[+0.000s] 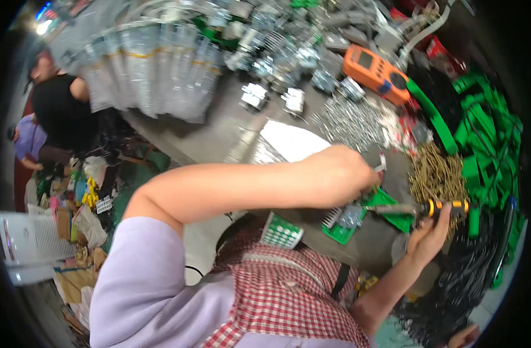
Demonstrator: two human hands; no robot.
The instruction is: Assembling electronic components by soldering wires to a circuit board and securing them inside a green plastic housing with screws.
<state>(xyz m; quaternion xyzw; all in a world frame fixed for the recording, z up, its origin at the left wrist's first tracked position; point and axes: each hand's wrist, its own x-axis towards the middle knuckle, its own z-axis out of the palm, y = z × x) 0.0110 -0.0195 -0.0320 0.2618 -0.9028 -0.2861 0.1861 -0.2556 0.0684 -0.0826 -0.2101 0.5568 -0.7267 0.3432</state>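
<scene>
**Lavender cloth sleeve (138, 261) and bare left forearm (236, 185) foremost**

On the near side of the orange plastic meter with a dark dial (375, 74): left hand (341, 174) curled into a fist, fingers hidden beneath; cannot tell whether clamped on anything. Farther right on that side: right hand (430, 235) wrapped around a yellow-and-black-handled tool with a slim metallic shaft (448, 207). Hands apart. Long axis of the tool roughly left to right, tip aimed leftward, past a flat green plastic piece (400, 222). Also nearside of the meter, beyond the tip: a second green plastic piece bearing a translucent part (339, 235), closer to the left hand than the right.
</scene>
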